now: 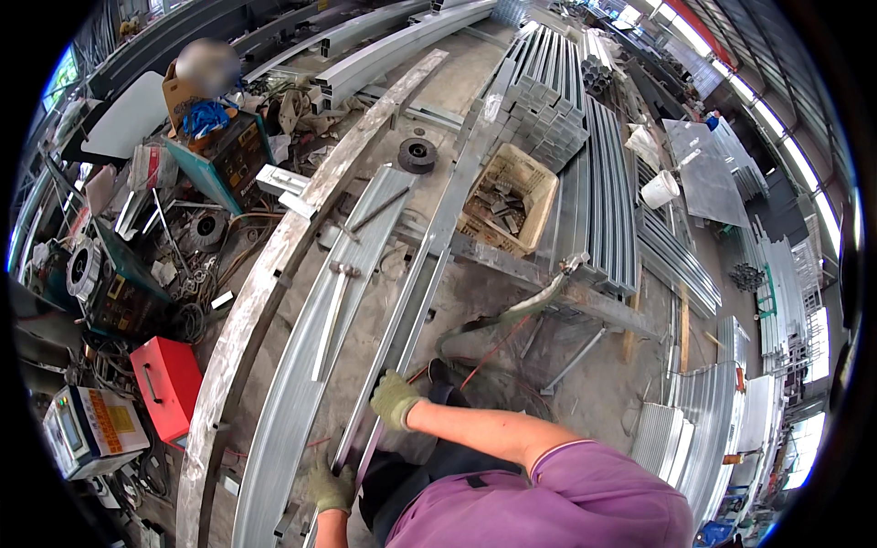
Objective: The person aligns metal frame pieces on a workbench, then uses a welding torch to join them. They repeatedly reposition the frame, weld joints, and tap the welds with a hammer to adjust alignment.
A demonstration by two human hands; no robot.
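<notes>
A long grey metal channel (pixel 413 306) runs lengthwise in front of me, from the far middle down to my hands. My right hand (pixel 395 399), in a greenish work glove, is closed on its right edge. Lower down, my left hand (pixel 331 484), gloved the same way, grips the channel near its close end; part of those fingers is hidden. Just left of it lies a wide galvanized sheet-metal length (pixel 301 402). A hammer (pixel 338 288) with a pale handle rests on that, and a thin dark rod (pixel 382 208) lies farther up.
Left of me stretches a worn steel beam (pixel 239 352), with a red case (pixel 167 388) and teal machines (pixel 215 169) beyond. A plastic crate (pixel 539 205) of metal scraps stands ahead, beside stacked metal profiles (pixel 607 196). A hose (pixel 498 320) curves below the crate.
</notes>
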